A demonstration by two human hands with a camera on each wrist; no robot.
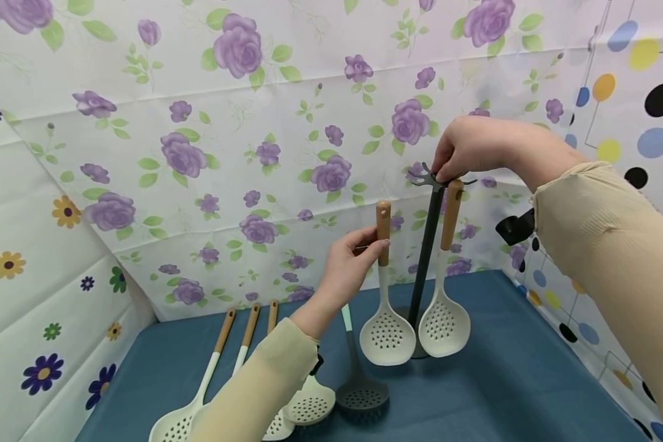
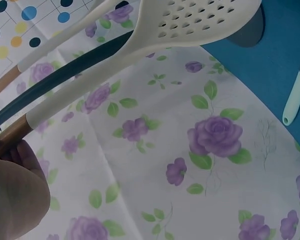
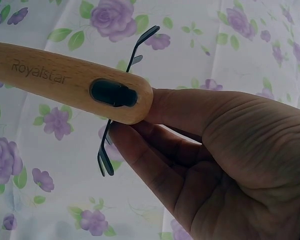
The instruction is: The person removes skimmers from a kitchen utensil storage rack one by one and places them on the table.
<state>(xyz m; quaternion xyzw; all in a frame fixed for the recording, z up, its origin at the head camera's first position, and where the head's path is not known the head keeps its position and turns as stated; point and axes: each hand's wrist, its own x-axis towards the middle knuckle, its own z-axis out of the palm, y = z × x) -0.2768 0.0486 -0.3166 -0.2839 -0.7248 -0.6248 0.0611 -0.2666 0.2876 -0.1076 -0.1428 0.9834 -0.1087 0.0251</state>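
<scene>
Between thumb and fingers, my left hand (image 1: 345,264) pinches the wooden handle of a white skimmer (image 1: 387,337), its perforated bowl hanging downward. Left of a black utensil stand (image 1: 428,245), this skimmer is upright, its handle top below the stand's hooks. At the top of the stand, my right hand (image 1: 475,144) pinches the centre of the hook ring. Another white skimmer (image 1: 444,325) hangs on the stand's right side. The right wrist view has its wooden handle end (image 3: 50,75), with a hook (image 3: 106,155) beside the fingertips. The bowls partly hide the stand's base.
Several white skimmers with wooden handles (image 1: 223,331) lie at the left of the blue-covered table (image 1: 530,374), partly behind my left forearm. A dark grey skimmer (image 1: 363,395) with a mint handle lies near the stand. Flower-patterned cloth (image 1: 237,166) stands behind.
</scene>
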